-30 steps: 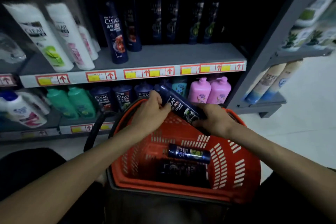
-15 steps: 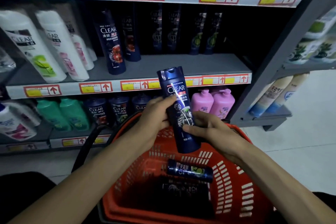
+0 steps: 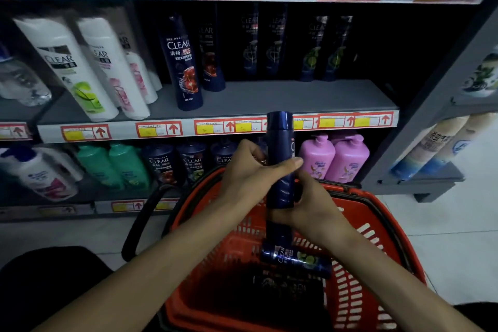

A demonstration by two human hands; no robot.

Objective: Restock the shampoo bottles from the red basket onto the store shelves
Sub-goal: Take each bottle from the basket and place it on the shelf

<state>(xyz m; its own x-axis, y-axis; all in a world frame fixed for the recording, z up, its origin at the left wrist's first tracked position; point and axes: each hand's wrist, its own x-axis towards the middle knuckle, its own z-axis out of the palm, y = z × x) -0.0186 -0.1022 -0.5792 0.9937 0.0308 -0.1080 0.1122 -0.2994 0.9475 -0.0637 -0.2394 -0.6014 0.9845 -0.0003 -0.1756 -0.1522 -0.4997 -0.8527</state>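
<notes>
Shampoo bottle (image 3: 280, 159), dark blue and upright, stands at the centre of the frame, held above the red basket (image 3: 377, 264) by both hands. The left hand (image 3: 250, 178) grips its middle, thumb laid across the side facing the camera and fingers curled round the far side. The right hand (image 3: 315, 205) wraps round its lower end from the right.

Below them, inside the basket, a second dark blue bottle (image 3: 296, 260) lies on its side over a dark heap that is too dim to make out. The basket's black handle (image 3: 140, 224) hangs off its left side.

Behind the hands, the middle shelf (image 3: 269, 100) has bare grey board at centre and right. On its left stand a blue CLEAR bottle (image 3: 183, 67) and leaning white bottles (image 3: 70, 67), with darker bottles in a row at the back. On the lower shelf, pink bottles (image 3: 334, 159) stand right of the held bottle and green bottles (image 3: 113, 167) further left.
</notes>
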